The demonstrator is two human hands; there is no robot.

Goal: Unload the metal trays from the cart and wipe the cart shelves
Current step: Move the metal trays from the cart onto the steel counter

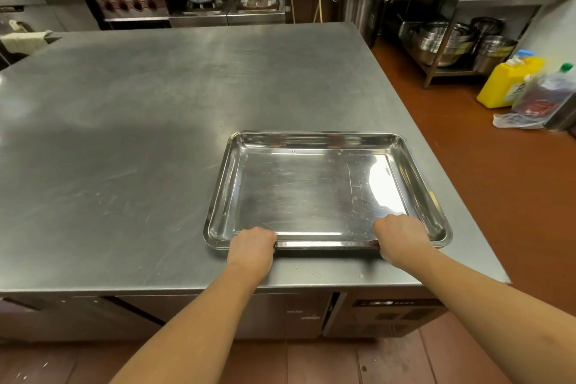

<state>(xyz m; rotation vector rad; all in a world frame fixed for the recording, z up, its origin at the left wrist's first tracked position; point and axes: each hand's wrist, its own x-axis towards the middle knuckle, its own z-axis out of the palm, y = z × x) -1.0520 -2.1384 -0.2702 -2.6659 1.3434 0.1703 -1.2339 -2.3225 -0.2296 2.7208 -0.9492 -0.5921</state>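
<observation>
Left hand (252, 243) and right hand (400, 235) grip the near rim of what seems a stack of metal trays (314, 190) on the steel worktable (140, 134)

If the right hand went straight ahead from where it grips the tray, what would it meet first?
Only the tray itself: its far rim lies ahead of the right hand. Beyond it the table looks free, though depth is unclear.

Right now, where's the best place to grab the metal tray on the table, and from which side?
The near long rim, from the front edge of the table. The metal tray lies flat there with a rolled lip around shallow walls; the left hand and right hand curl over that lip, spaced apart, likely keeping it level.
</observation>
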